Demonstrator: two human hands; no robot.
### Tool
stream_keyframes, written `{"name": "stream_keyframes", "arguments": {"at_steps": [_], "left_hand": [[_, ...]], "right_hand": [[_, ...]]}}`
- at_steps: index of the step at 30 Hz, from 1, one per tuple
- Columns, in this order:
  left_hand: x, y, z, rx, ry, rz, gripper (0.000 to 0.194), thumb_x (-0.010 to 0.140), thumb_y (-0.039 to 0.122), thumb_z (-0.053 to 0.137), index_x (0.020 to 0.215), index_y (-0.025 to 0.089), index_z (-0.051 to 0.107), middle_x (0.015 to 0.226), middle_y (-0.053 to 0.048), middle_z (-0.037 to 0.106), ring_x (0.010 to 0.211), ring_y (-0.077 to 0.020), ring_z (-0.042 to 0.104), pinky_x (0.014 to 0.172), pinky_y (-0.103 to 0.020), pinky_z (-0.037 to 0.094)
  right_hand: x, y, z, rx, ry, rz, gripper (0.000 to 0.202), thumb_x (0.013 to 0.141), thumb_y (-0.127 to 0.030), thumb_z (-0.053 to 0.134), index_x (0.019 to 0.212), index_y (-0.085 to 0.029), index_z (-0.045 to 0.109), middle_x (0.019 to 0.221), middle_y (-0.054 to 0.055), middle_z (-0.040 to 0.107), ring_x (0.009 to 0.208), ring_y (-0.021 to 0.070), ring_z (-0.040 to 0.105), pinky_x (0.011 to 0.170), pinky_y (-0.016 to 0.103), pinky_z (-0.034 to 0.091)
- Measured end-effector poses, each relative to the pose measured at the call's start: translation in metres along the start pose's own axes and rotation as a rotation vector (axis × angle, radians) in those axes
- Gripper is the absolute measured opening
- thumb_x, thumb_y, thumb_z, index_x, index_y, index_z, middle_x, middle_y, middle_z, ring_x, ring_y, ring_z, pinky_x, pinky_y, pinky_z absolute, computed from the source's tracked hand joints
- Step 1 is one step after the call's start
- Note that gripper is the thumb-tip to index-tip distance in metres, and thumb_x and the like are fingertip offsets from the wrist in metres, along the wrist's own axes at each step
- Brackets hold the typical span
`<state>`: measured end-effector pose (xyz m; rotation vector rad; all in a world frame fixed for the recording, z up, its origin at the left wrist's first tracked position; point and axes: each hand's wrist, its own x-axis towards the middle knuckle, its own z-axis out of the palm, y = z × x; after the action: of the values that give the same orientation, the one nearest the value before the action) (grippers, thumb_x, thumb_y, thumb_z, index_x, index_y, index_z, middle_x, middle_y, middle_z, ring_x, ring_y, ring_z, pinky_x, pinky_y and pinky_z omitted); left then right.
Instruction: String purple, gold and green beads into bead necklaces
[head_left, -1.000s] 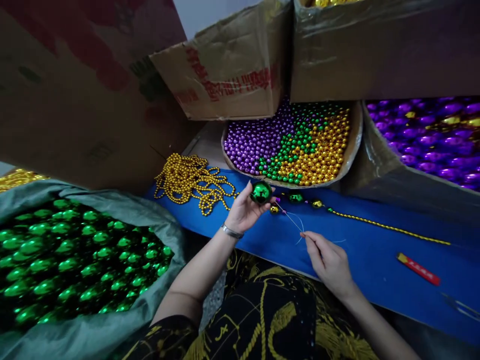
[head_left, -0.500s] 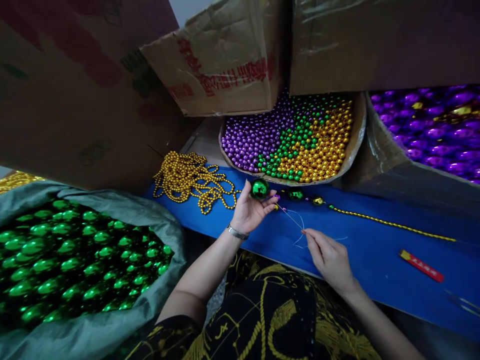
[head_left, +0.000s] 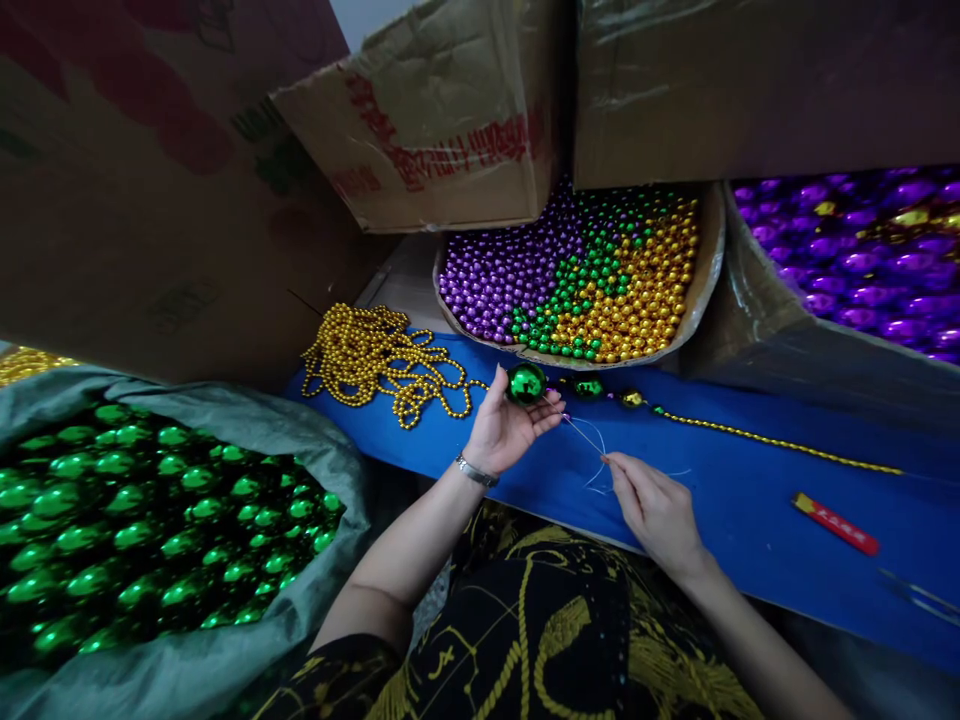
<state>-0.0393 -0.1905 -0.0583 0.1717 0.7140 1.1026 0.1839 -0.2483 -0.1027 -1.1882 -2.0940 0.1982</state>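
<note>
My left hand (head_left: 504,432) is closed around a large shiny green bead (head_left: 526,383), held between thumb and fingers, palm turned up. My right hand (head_left: 658,510) pinches the end of a thin, straight needle (head_left: 583,434) that slants toward the left fingers. Pale thread (head_left: 600,436) loops beside it, and a small purple bead (head_left: 566,417) sits by the left fingertips. Just beyond, a row of strung beads lies on the blue table, with a green bead (head_left: 589,387), a gold bead (head_left: 632,398) and a twisted gold strand (head_left: 780,442) trailing right.
Gold bead chains (head_left: 367,360) are heaped left of my hands. A carton of small purple, green and gold beads (head_left: 517,352) stands behind. A sack (head_left: 349,440) of green beads is at left, purple beads (head_left: 862,260) at right. A red-yellow packet (head_left: 836,523) and metal tweezers (head_left: 919,598) lie at right.
My left hand and the green bead have shifted slightly right, and the fingers have come nearer the right hand. The whole view has drifted a little. Both hands keep their hold.
</note>
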Motion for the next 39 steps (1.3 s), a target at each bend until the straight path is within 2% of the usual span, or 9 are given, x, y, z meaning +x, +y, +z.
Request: {"name": "stream_keyframes", "arguments": {"at_steps": [7, 10, 13, 18, 22, 27, 30, 34, 39], "left_hand": [[-0.003, 0.0, -0.001, 0.092, -0.009, 0.05, 0.06, 0.081, 0.068, 0.056, 0.098, 0.011, 0.064, 0.092, -0.014, 0.069, 0.09, -0.0238, 0.067, 0.081, -0.034, 0.054], [-0.003, 0.001, -0.006, 0.322, 0.05, 0.294, 0.05, 0.071, 0.048, 0.077, 0.107, 0.017, 0.061, 0.098, -0.008, 0.066, 0.089, -0.0211, 0.066, 0.084, -0.035, 0.052], [-0.004, 0.005, -0.013, 0.701, 0.183, 0.634, 0.063, 0.059, 0.028, 0.087, 0.116, 0.023, 0.061, 0.106, -0.005, 0.062, 0.095, -0.0197, 0.061, 0.088, -0.032, 0.049], [-0.008, 0.007, -0.019, 1.13, 0.248, 0.844, 0.06, 0.064, 0.032, 0.084, 0.12, 0.026, 0.064, 0.117, -0.009, 0.054, 0.109, -0.0262, 0.051, 0.087, -0.033, 0.048], [-0.008, 0.005, -0.022, 1.213, 0.216, 0.854, 0.059, 0.069, 0.035, 0.08, 0.124, 0.027, 0.061, 0.116, -0.011, 0.053, 0.108, -0.027, 0.049, 0.084, -0.035, 0.049], [-0.008, 0.002, -0.025, 1.387, 0.179, 0.915, 0.055, 0.076, 0.033, 0.074, 0.128, 0.028, 0.059, 0.12, -0.011, 0.048, 0.119, -0.0285, 0.045, 0.099, -0.044, 0.045], [-0.011, -0.004, -0.023, 1.409, 0.037, 0.902, 0.054, 0.077, 0.031, 0.073, 0.129, 0.028, 0.06, 0.134, -0.012, 0.04, 0.127, -0.0302, 0.042, 0.105, -0.045, 0.041], [-0.014, -0.018, -0.019, 1.137, -0.176, 0.697, 0.048, 0.082, 0.035, 0.068, 0.129, 0.029, 0.059, 0.143, -0.011, 0.041, 0.131, -0.0294, 0.042, 0.107, -0.043, 0.04], [-0.011, -0.027, -0.015, 0.649, -0.168, 0.541, 0.069, 0.079, 0.03, 0.073, 0.141, 0.031, 0.042, 0.137, -0.01, 0.052, 0.12, -0.0246, 0.054, 0.101, -0.039, 0.046]], "right_hand": [[-0.002, 0.001, 0.0, 0.007, -0.038, 0.014, 0.025, 0.099, -0.022, 0.044, 0.107, -0.018, 0.067, 0.096, 0.006, 0.074, 0.082, 0.0159, 0.072, 0.074, 0.025, 0.058], [-0.003, 0.001, -0.004, 0.006, -0.016, 0.006, 0.024, 0.098, -0.021, 0.045, 0.107, -0.018, 0.067, 0.095, 0.005, 0.074, 0.082, 0.0151, 0.072, 0.074, 0.024, 0.057], [-0.002, 0.001, -0.007, -0.008, 0.002, -0.028, 0.022, 0.097, -0.02, 0.047, 0.108, -0.018, 0.066, 0.094, 0.004, 0.074, 0.081, 0.0144, 0.071, 0.073, 0.023, 0.056], [0.0, -0.001, -0.006, -0.021, -0.011, -0.042, 0.022, 0.098, -0.021, 0.048, 0.107, -0.017, 0.067, 0.092, 0.005, 0.074, 0.078, 0.0145, 0.071, 0.072, 0.024, 0.055], [0.0, 0.0, -0.005, -0.033, -0.022, -0.028, 0.024, 0.098, -0.023, 0.047, 0.107, -0.019, 0.069, 0.092, 0.004, 0.074, 0.077, 0.0141, 0.07, 0.071, 0.023, 0.054], [-0.002, 0.003, -0.005, -0.155, -0.036, -0.059, 0.024, 0.097, -0.022, 0.048, 0.106, -0.019, 0.07, 0.087, 0.003, 0.074, 0.074, 0.0135, 0.07, 0.069, 0.022, 0.052], [0.0, 0.003, 0.0, -0.203, -0.042, -0.065, 0.023, 0.097, -0.021, 0.048, 0.107, -0.019, 0.069, 0.089, 0.004, 0.074, 0.076, 0.0142, 0.07, 0.071, 0.023, 0.051], [0.003, 0.004, 0.008, -0.121, -0.021, -0.016, 0.025, 0.099, -0.022, 0.045, 0.106, -0.018, 0.068, 0.093, 0.005, 0.074, 0.079, 0.0154, 0.071, 0.075, 0.025, 0.054], [0.0, 0.006, 0.011, 0.037, -0.003, 0.006, 0.024, 0.099, -0.022, 0.044, 0.107, -0.018, 0.066, 0.096, 0.006, 0.074, 0.084, 0.0164, 0.072, 0.075, 0.025, 0.057]]}}
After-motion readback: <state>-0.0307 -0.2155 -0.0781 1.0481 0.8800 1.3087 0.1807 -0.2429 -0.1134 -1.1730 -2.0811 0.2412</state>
